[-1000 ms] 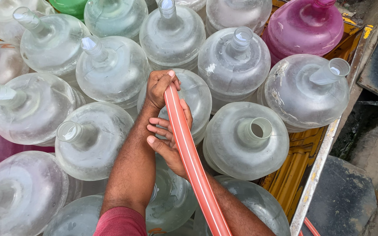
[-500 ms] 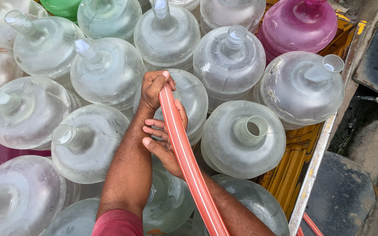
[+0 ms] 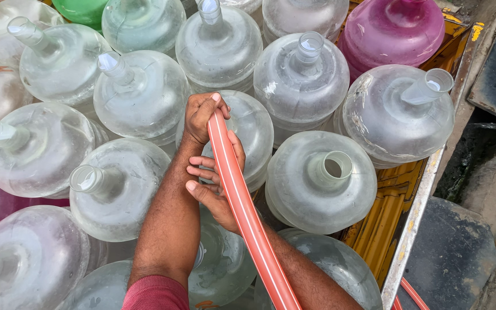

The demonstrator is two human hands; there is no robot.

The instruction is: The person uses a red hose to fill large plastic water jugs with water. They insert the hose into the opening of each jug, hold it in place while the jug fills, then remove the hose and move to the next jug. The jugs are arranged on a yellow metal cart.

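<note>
- Flexible orange-red plastic hose with pale lengthwise stripes (image 3: 242, 201): runs from the lower frame edge up to the neck of a clear round plastic water jug (image 3: 254, 135), passing between both hands.
- Left hand (image 3: 201, 117): fingers curled shut around the hose's upper end, over the jug's mouth.
- Right hand (image 3: 216, 183): just below, cupping the hose from beneath, fingers loosely bent against it.
- Surroundings: many clear jugs packed close; a pink jug (image 3: 394, 31); yellow metal truck bed (image 3: 386, 201).

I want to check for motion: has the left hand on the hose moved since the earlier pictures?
No. The left hand grips the end of the orange hose over the same clear bottle; only the camera view shifted slightly.
</note>
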